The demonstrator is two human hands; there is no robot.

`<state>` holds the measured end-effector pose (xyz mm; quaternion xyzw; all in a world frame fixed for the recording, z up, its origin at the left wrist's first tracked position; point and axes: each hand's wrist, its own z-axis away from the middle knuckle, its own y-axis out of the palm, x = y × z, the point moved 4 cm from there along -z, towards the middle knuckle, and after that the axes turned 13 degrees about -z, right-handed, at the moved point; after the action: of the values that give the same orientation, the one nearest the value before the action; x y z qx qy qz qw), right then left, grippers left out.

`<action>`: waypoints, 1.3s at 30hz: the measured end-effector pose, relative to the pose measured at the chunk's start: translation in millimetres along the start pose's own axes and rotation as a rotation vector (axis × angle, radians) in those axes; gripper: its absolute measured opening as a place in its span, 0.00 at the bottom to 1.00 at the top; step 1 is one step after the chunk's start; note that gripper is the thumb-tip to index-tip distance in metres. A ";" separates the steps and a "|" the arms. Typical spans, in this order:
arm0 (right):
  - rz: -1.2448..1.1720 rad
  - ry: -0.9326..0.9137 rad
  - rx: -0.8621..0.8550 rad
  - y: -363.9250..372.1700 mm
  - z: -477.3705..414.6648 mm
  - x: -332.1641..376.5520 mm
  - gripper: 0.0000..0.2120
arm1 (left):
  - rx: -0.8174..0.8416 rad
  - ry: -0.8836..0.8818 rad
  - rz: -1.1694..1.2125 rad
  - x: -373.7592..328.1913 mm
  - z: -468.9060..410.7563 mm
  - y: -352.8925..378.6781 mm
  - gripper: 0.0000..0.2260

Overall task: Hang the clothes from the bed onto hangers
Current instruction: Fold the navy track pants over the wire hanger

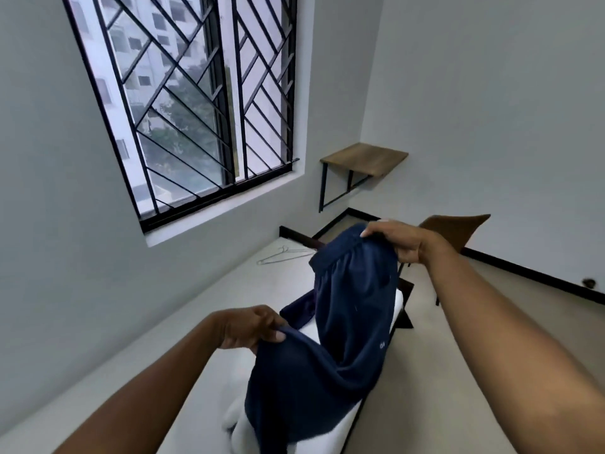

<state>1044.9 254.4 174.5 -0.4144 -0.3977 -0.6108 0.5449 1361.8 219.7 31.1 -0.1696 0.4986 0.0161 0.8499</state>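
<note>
A pair of navy blue trousers (347, 326) hangs in the air above the white bed (229, 309). My right hand (397, 239) grips the elastic waistband at the top. My left hand (252, 327) pinches the lower part of the fabric, nearer to me. The cloth sags between the two hands. A second dark garment (299, 311) lies on the mattress behind the trousers. A thin wire hanger (283, 252) lies flat at the far end of the bed. A white piece of cloth (235, 424) shows under the trousers at the bottom.
A barred window (183, 103) fills the left wall. A small wooden wall shelf (365, 158) on black brackets sits in the far corner. A brown wooden chair (458, 227) stands behind my right hand, to the right of the bed.
</note>
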 end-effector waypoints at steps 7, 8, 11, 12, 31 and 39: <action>-0.067 0.233 0.018 -5.4 -86.4 -76.2 0.07 | 0.116 -0.095 0.117 61.8 -44.5 4.6 0.08; -0.054 0.263 0.026 -9.3 -111.7 -88.3 0.07 | 0.074 -0.121 0.136 78.8 -59.9 -0.2 0.07; -0.011 0.327 0.029 -14.2 -190.3 -135.8 0.09 | -0.171 -0.272 0.220 141.1 -102.9 -15.3 0.07; 0.024 0.335 0.003 -15.2 -217.6 -156.1 0.08 | -0.286 -0.344 0.231 165.7 -115.1 -21.4 0.09; 0.072 0.138 -0.020 79.7 -813.7 -326.5 0.10 | -1.207 -0.800 0.342 556.4 -225.9 -324.8 0.05; 0.200 0.240 -0.409 111.8 -678.7 -514.0 0.22 | -1.011 -1.092 0.414 593.8 -208.5 -183.7 0.30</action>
<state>1138.9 -219.2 -535.6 -0.4777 -0.1553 -0.6666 0.5508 1520.6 -101.0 -518.2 -0.4082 -0.0378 0.4820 0.7744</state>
